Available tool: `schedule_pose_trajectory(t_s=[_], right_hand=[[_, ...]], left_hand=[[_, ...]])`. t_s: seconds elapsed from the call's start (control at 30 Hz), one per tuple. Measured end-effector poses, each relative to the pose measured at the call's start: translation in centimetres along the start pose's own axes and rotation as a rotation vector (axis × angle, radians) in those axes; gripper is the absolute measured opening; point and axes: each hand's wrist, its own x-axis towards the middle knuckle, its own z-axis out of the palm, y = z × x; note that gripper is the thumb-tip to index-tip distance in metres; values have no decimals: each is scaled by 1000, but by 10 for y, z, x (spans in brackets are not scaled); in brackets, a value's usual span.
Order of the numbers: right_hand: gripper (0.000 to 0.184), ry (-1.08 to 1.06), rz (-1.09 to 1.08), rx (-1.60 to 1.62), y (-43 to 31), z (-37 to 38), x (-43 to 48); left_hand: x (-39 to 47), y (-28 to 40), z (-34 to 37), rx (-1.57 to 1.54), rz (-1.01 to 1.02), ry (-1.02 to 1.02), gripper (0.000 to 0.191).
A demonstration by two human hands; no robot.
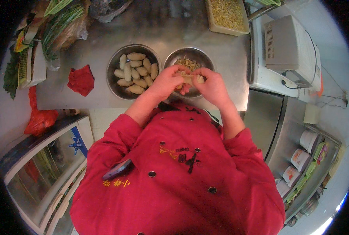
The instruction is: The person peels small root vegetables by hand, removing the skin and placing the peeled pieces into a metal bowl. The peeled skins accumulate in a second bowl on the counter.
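Both of my hands meet over the near part of a steel bowl (204,54) that holds pale, curled food pieces (189,63). My left hand (170,80) and my right hand (211,83) hold a pale, torn piece of food (187,78) between their fingertips; its kind is not clear. A lighter bit (200,78) shows at the right fingers. Just left of this bowl stands a second steel bowl (111,61) with several pale, oblong food pieces (136,56) in it. The hands hide part of the right bowl's contents.
A crumpled red cloth (81,80) lies on the steel table (101,38) at the left. Green stalks in plastic (61,29) are at the back left, a tub of bean sprouts (229,30) at the back right. A microwave oven (289,50) stands to the right.
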Motion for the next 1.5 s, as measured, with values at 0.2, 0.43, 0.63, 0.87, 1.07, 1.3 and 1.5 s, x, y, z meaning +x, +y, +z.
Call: schedule_pose_trajectory(t_s=[0.2, 0.43, 0.63, 0.87, 1.07, 1.3, 1.5], right_hand=[[21, 1, -42, 5, 3, -3, 1], [25, 119, 152, 224, 25, -13, 6], [33, 108, 326, 627, 29, 33, 7], [31, 88, 74, 269, 13, 29, 3], [31, -10, 140, 140, 12, 26, 5], [25, 49, 382, 1080, 49, 56, 8], [21, 204, 475, 1269, 59, 28, 11]], left_hand=[[-4, -1, -16, -366, -71, -278, 44], [-11, 2, -29, -273, -39, -84, 32], [-2, -1, 11, 385, 169, 245, 39], [-1, 10, 4, 648, 186, 305, 32], [2, 7, 3, 758, 135, 267, 29], [14, -16, 6, 16, 22, 273, 16], [12, -22, -18, -146, 123, 301, 12]])
